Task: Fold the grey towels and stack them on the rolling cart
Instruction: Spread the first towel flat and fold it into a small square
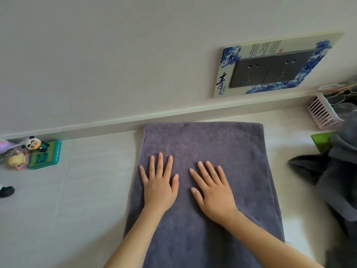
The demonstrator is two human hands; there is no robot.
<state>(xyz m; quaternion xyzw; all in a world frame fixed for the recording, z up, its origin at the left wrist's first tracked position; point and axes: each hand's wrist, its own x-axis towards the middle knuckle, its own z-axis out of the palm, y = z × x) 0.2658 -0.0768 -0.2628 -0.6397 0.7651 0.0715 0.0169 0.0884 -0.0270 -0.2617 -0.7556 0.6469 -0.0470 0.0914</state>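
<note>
A grey towel (202,140) lies flat on the pale counter (96,190), its far edge against the ledge at the wall. My left hand (159,185) rests palm down on the towel's middle left, fingers straight and spread. Beside it my right hand (213,192) presses flat on the towel's middle, fingers also straight. A heap of more grey towels (336,182) sits crumpled at the right edge. The rolling cart is not in view.
Small toy figures and a green box (45,154) stand at the far left by the wall. A pink slatted basket (322,113) sits at the back right, a green object (321,141) beside the heap. A socket panel with a blue-and-white frame (274,64) is on the wall.
</note>
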